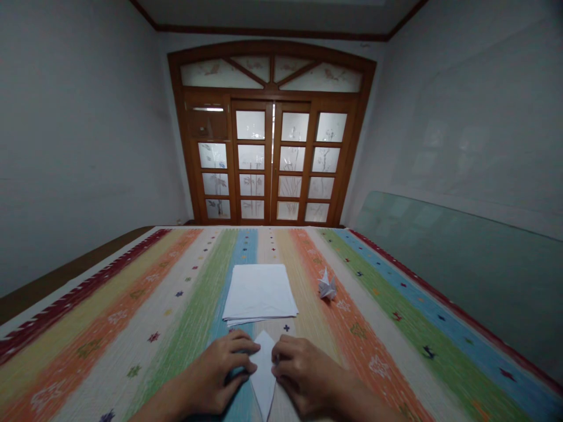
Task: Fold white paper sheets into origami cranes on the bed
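Observation:
A white sheet of paper folded into a narrow kite shape (264,375) lies on the striped cloth close to me, one point facing away. My left hand (222,369) is at its left edge, with curled fingertips against the paper and the thumb just below them. On the opposite edge, my right hand (303,372) has its fingers bent and drawn together, pinching the paper's side. The right thumb is mostly hidden. Just beyond both hands lies a stack of white square paper (261,290). A small folded paper crane (326,286) stands to the right of the stack.
A multicoloured striped tablecloth (176,328) covers the table. Along the right side stands a pale green glassy panel (461,269). Wooden doors with frosted panes (271,158) are at the far end, between plain walls.

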Motion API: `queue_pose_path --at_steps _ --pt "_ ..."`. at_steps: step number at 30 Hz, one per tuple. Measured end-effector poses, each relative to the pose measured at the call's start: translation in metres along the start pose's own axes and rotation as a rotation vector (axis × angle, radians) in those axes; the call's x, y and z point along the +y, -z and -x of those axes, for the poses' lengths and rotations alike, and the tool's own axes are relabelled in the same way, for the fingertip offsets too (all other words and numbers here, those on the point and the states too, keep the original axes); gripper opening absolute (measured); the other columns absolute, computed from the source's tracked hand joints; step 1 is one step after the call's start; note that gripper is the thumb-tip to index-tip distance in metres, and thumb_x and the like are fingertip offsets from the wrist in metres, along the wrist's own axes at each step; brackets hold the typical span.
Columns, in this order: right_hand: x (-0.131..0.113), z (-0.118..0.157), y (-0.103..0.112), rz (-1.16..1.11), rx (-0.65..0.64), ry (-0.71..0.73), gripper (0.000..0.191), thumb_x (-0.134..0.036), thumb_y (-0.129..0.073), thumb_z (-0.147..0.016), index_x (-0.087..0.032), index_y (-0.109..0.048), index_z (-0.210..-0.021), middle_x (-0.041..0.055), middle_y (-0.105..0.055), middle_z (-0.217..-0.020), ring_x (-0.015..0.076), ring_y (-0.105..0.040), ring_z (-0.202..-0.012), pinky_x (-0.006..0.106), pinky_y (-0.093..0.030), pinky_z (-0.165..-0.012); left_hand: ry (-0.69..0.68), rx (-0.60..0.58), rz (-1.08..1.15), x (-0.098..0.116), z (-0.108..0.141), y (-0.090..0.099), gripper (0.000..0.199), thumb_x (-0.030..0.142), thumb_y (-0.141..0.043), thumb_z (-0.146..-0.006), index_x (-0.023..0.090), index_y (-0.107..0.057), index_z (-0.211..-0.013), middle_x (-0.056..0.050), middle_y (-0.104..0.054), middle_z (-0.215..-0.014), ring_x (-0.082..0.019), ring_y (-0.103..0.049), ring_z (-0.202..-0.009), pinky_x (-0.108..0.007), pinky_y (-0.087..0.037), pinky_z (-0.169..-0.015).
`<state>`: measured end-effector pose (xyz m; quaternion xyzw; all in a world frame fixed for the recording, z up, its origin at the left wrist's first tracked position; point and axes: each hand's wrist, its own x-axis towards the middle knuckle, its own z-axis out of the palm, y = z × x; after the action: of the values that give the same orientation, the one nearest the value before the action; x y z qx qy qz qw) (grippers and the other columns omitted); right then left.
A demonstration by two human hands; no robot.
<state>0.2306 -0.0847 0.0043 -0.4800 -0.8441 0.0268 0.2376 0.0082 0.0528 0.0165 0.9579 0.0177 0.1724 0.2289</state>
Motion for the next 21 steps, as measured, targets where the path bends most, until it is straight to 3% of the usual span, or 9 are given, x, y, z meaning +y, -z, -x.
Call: queue_pose_path --at_steps 7,10,14,18,21 --pt "-0.003 0.004 -0.017 0.161 -0.072 0.133 0.004 -0.017 -0.066 -0.087 -0.018 -0.069 -0.084 0.0054 -0.070 -0.081 0.0181 -0.059 -0.072 0.028 -0.043 -0.062 0.011 -0.022 0.040 -0.009 -0.001 -0.005 0.032 0.005 -0.063 -0.084 0.025 -0.071 -0.108 -0.008 -0.073 -0.124 -0.028 -0.061 -0.119 -0.044 -0.051 -0.100" --pt "-0.002 0.007 -0.030 0.231 -0.093 0.231 0.016 -0.024 -0.066 -0.095 -0.019 -0.066 -0.080 0.0011 -0.067 -0.076 0.0157 -0.056 -0.068 0.028 -0.040 -0.060 0.007 -0.025 0.036 -0.013 0.000 -0.007 0.027 0.007 -0.064 -0.085 0.024 -0.071 -0.104 -0.008 -0.073 -0.123 -0.028 -0.060 -0.119 -0.044 -0.052 -0.099" --pt "0.002 0.011 -0.047 0.215 -0.113 0.339 0.012 -0.021 -0.063 -0.100 -0.021 -0.066 -0.088 -0.0010 -0.064 -0.076 0.0142 -0.054 -0.069 0.026 -0.037 -0.059 0.010 -0.029 0.037 -0.017 0.002 -0.008 0.021 0.007 -0.066 -0.084 0.023 -0.072 -0.096 -0.008 -0.072 -0.124 -0.028 -0.059 -0.121 -0.043 -0.052 -0.099" --pt "0.002 0.013 -0.056 0.187 -0.114 0.338 0.014 -0.022 -0.064 -0.100 -0.022 -0.064 -0.086 -0.0026 -0.062 -0.074 0.0135 -0.052 -0.066 0.026 -0.035 -0.056 0.045 -0.026 0.035 -0.015 0.003 -0.008 0.025 0.005 -0.065 -0.080 0.024 -0.071 -0.096 -0.007 -0.067 -0.135 -0.030 -0.054 -0.130 -0.047 -0.048 -0.106" --pt "0.000 0.012 -0.055 0.176 -0.117 0.326 0.018 -0.021 -0.063 -0.100 -0.022 -0.063 -0.082 -0.0034 -0.061 -0.071 0.0132 -0.052 -0.065 0.026 -0.035 -0.056 0.068 -0.050 0.049 -0.012 0.003 -0.006 0.038 0.005 -0.065 -0.078 0.026 -0.069 -0.110 -0.007 -0.066 -0.138 -0.031 -0.051 -0.133 -0.050 -0.045 -0.110"
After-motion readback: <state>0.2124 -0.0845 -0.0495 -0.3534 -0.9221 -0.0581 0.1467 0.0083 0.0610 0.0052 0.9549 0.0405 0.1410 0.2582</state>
